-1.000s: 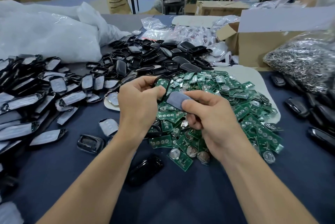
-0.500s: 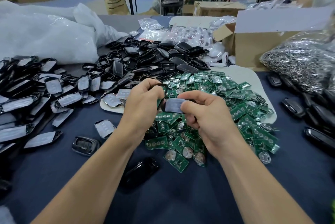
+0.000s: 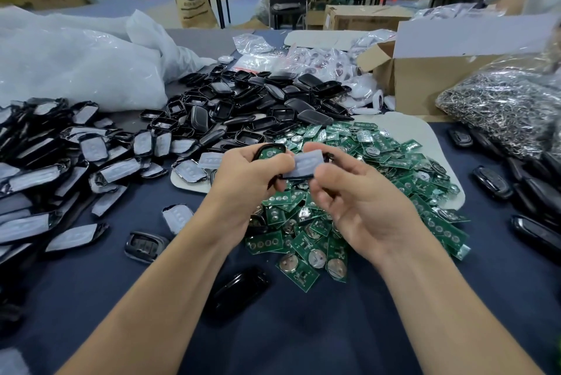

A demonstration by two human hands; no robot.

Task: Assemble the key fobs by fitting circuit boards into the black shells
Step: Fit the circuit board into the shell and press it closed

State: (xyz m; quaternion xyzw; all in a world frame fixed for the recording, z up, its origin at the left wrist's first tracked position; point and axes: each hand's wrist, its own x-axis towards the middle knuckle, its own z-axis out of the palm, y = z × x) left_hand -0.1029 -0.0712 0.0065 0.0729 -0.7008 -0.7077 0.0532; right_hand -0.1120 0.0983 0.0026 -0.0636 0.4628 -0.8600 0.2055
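Both hands are raised over the near edge of the circuit board pile (image 3: 379, 168).

Left hand (image 3: 243, 183): fingers curled round a black shell (image 3: 271, 150). We see a green board within its rim.

Right hand (image 3: 361, 204): thumb and forefinger pinch a grey rubber pad (image 3: 303, 164), which touches the shell's right edge. The other fingers are loosely curled. We cannot tell whether the pad is seated in the shell or only laid against it.

The green boards lie heaped on a pale sheet (image 3: 419, 128), right of centre on the blue-covered table (image 3: 303, 338). A heap of open black shells (image 3: 252, 107) sits just behind them. Padded shells (image 3: 60, 168) with grey faces spread over the left side.

We note two black fobs lying apart: one (image 3: 145, 245) beside the left forearm, one (image 3: 239, 289) between the forearms.

Far right there is a bag of metal rings (image 3: 501, 113), with a cardboard box (image 3: 431, 83) just behind it. A white plastic bag (image 3: 76, 71) sits at back left.
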